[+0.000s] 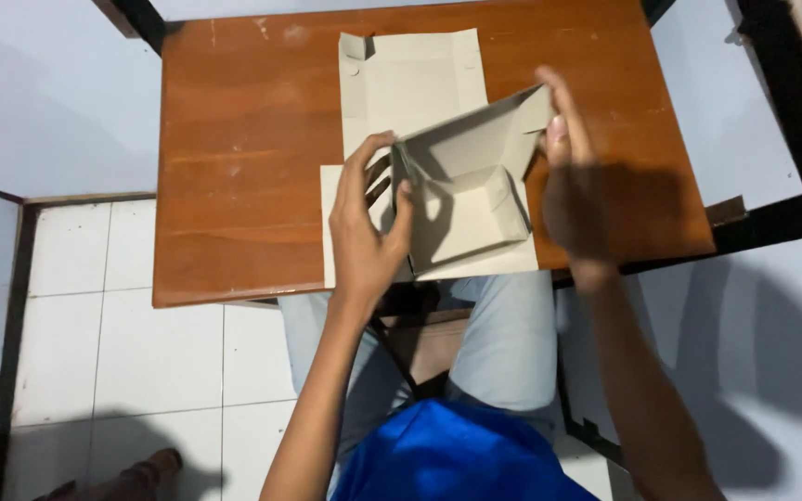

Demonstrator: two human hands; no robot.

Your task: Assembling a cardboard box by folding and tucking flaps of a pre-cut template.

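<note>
Grey cardboard box point(466, 190), half folded, was held above the wooden tabletop point(252, 158): left hand point(368, 227) pinched on its near-left wall, right hand point(573, 176) closed on the far flap. Judged light, creasable; best gripped at folds.

Wooden table point(234, 139), white floor tiles point(141, 362)

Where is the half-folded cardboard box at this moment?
In the head view, the half-folded cardboard box is held between the left hand and right hand, above the near edge of the wooden table, over flat cardboard sheets.
</note>
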